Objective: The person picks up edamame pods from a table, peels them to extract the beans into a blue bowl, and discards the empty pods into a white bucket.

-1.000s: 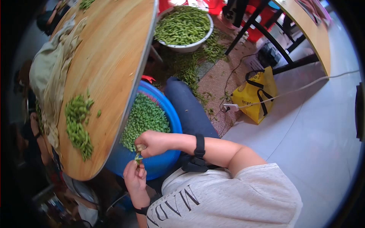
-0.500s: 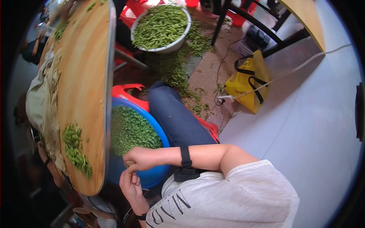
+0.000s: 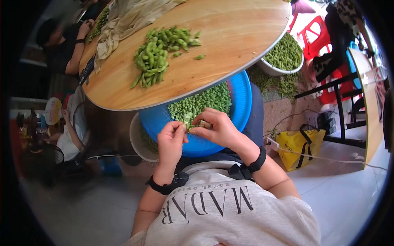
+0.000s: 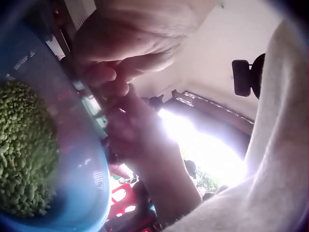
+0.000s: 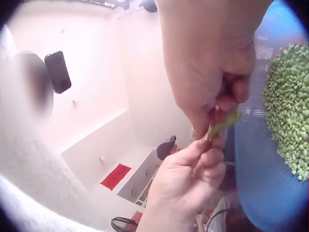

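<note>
Over a blue basin [image 3: 242,98] of shelled green beans [image 3: 205,99], my two hands meet at a green soybean pod [image 5: 226,123]. My left hand [image 3: 171,139] pinches the pod between thumb and fingers. From the other side, my right hand [image 3: 221,129] grips it with curled fingers; something brownish shows at this hand's fingers. In the left wrist view the hands overlap and the pod is mostly hidden.
A wooden table [image 3: 230,37] overhangs the basin, bearing a heap of unshelled pods [image 3: 154,53] and a crumpled cloth [image 3: 127,20]. A white bowl [image 3: 283,70] of pods stands on the floor at right, near a yellow bag [image 3: 293,149] and a cable [image 3: 336,160].
The head view has swung left, so table and basin now appear further right. Both hands stay together over the basin, and the pod between them shows more plainly than half a second ago.
</note>
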`<state>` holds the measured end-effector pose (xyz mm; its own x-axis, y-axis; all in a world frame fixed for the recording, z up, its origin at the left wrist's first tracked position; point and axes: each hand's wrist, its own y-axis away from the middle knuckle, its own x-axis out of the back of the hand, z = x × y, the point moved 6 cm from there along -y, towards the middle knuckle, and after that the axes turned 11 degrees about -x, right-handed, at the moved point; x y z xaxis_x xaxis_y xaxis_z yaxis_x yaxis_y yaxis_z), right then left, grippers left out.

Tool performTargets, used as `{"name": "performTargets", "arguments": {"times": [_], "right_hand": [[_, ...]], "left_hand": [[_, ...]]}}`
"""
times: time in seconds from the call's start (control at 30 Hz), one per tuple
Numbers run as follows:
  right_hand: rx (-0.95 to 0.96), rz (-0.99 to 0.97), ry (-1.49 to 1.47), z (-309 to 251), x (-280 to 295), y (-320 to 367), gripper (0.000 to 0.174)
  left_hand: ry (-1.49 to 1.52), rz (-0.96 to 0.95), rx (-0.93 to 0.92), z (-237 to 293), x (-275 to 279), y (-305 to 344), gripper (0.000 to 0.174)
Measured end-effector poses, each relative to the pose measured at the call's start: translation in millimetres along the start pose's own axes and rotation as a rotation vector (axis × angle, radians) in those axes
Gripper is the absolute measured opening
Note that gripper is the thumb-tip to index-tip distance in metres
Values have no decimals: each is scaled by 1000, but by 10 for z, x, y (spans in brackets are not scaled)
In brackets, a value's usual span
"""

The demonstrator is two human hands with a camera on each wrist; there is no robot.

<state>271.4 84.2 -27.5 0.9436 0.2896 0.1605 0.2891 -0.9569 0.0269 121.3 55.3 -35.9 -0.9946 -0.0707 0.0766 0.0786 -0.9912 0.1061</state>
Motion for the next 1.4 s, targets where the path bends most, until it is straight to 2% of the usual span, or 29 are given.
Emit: {"name": "performTargets", "arguments": {"times": [0.1, 0.2, 0.3, 0.4, 0.5, 0.53, 0.63, 0.67, 0.77, 0.8, 0.9, 1.0, 1.03, 1.1, 1.13, 1.17, 1.2, 1.23, 1.3, 1.4], "right_hand": [[13, -80, 51, 17, -142, -73, 17], [-309, -215, -202, 159, -207, -90, 15], [-396, -240, -394, 216, -236, -117, 18], [-381, -79, -198, 180, -66, -177, 21], [-24, 102, -36, -71, 37, -253, 23], [152, 86, 75, -189, 16, -284, 22], [-331, -260, -116, 39, -186, -292, 21], [-399, -294, -212, 66, -208, -285, 17], [-437, -304, -408, 58, -233, -264, 16], [-508, -330, -481, 63, -235, -247, 15], [-526, -349, -736, 57, -253, -253, 13], [-515, -263, -478, -2, -194, -288, 11], [-317, -223, -223, -111, -106, -344, 12], [89, -138, 280, -344, 82, -394, 14], [7, -187, 327, -476, 170, -458, 16], [12, -111, 372, -605, 260, -570, 16], [19, -35, 417, -716, 347, -704, 17], [28, 43, 460, -788, 429, -855, 17], [77, 284, 621, -842, 518, -1222, 17], [-43, 289, 987, -644, 478, -1663, 22]], "left_hand": [[-89, -26, -102, 58, 4, 30, 6], [-118, -39, -180, 128, 21, 19, 6], [-66, -38, -147, 119, 63, -18, 6], [2, -15, -85, 103, 122, -44, 4], [-120, -59, -112, 109, 159, -67, 2], [-175, -82, -131, 117, 154, -76, 1], [77, -106, -238, 204, 73, -127, 3], [172, -141, -216, 177, 78, -140, 4], [427, -128, 80, 170, 96, -121, 2], [531, -132, 137, 148, 101, -132, 6], [679, -126, 223, 170, 96, -169, 9], [764, -109, 211, 158, 171, -201, 12], [785, -95, 195, 150, 238, -211, 13], [518, 17, 55, 92, 618, -244, 10], [266, 114, 2, 12, 848, -242, 8], [12, 212, -28, -82, 1090, -239, 4], [-96, 284, -126, -126, 1288, -234, 9], [-296, 361, -140, -96, 1447, -222, 18], [-880, 344, -220, 35, 1662, -191, 27], [-1130, 375, -455, 231, 1634, -167, 30]]}}
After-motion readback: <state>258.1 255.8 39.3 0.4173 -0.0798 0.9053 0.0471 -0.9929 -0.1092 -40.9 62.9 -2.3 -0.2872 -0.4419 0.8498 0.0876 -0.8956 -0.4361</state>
